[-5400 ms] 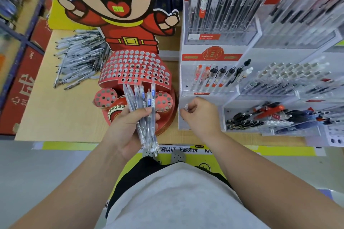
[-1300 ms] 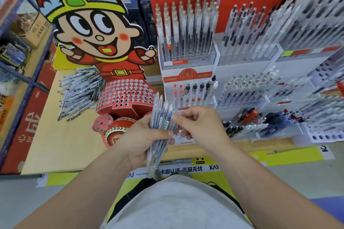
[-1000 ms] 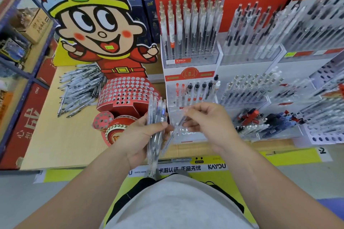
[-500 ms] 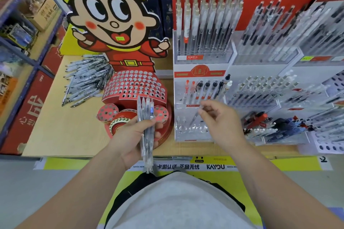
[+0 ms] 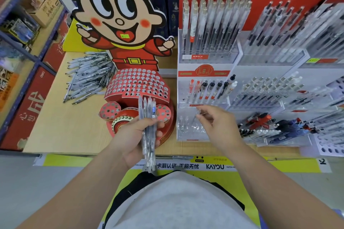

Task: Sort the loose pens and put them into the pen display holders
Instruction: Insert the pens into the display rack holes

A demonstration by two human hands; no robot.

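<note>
Where the table [image 5: 61, 128] ends in front, two hands work by the red holed holder [image 5: 136, 84].
Bare top open left of holder; clear tiered rack [image 5: 204, 72] right of it, cut off by frame; loose pen pile [image 5: 87, 74] behind-left, partly hidden by holder. L hand [image 5: 133, 136] in front grips pen bundle [image 5: 148, 117], lower ends past table edge. R hand [image 5: 218, 125] front-right, fingers curled; can't tell if it pinches a clear pen.
</note>
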